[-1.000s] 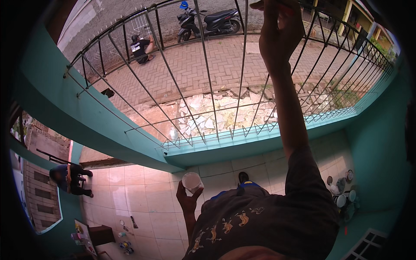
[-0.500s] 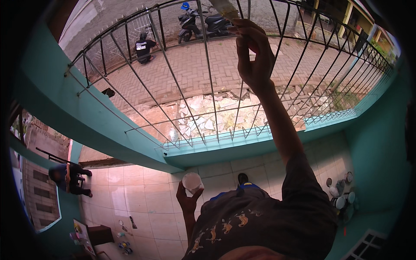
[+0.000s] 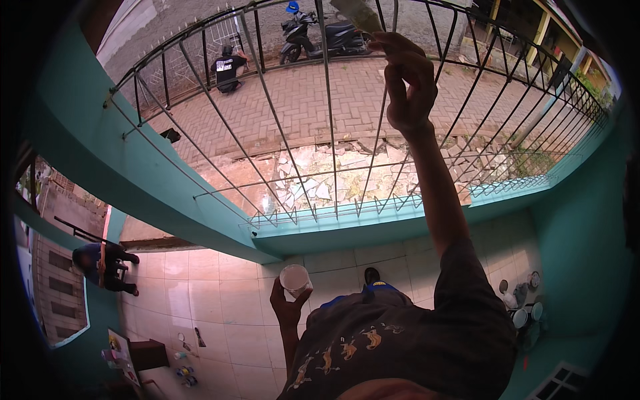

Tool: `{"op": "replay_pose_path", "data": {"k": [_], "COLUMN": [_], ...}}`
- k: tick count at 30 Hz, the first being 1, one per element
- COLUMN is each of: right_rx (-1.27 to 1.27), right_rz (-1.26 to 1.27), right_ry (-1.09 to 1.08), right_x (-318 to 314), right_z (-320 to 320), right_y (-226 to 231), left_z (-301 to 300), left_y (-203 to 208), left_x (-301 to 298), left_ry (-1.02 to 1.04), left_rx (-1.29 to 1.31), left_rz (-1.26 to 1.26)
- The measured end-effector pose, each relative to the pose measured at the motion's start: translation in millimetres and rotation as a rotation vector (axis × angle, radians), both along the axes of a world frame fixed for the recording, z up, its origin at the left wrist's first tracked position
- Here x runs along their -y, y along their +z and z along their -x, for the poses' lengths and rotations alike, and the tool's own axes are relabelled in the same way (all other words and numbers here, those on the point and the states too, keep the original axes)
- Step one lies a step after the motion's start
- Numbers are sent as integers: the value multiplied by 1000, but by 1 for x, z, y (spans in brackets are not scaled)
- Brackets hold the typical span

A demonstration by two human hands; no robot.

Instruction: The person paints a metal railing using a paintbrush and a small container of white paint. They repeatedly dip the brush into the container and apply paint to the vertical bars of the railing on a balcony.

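Note:
My left hand (image 3: 288,310) is closed around a small white tub (image 3: 295,280), held upright at waist height over the tiled floor; its inside looks pale. Stretched up and forward, my right hand (image 3: 410,83) pinches a flat grey-brown tool (image 3: 358,15) between thumb and fingers. Its far end is cut off by the top edge, so its exact kind cannot be made out. The tool and hand are against the metal bars of the railing (image 3: 327,87); whether they touch a bar, I cannot tell.
A turquoise ledge (image 3: 373,227) and pillar (image 3: 167,193) frame the railing. Outside are broken tiles (image 3: 320,173), a motorbike (image 3: 320,37) and a crouching person (image 3: 229,70). Another person (image 3: 107,265) sits at left. Paint cans (image 3: 527,313) stand at right; a dark-handled tool (image 3: 199,337) lies on the floor.
My right hand and the flat tool have shifted slightly right and down in the view. The scene outside has shifted slightly right too. The left hand still holds the tub in nearly the same place.

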State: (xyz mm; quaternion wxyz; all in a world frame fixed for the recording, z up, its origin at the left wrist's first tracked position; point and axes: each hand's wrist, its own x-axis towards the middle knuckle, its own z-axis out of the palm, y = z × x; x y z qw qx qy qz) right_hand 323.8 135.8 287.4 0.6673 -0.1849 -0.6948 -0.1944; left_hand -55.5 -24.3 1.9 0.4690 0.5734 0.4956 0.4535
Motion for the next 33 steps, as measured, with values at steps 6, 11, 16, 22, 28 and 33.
{"op": "replay_pose_path", "data": {"k": [6, 11, 16, 22, 28, 33], "right_rx": [5, -21, -49, -51, -30, -90], "right_rz": [54, 40, 89, 8, 92, 70], "right_ry": [-3, 6, 74, 125, 33, 12], "right_x": [-9, -2, -6, 0, -9, 6], "right_z": [-7, -5, -3, -2, -6, 1], "right_y": [8, 0, 9, 3, 6, 3], "left_z": [-3, -5, -4, -3, -3, -4], "left_y": [2, 6, 13, 8, 9, 13], "left_x": [0, -3, -3, -1, -2, 0], "left_ry": [-19, -11, -35, -2, -28, -5], "left_rx": [9, 3, -54, -32, -52, -69], "left_rz": [-25, -42, -49, -55, -37, -39]}}
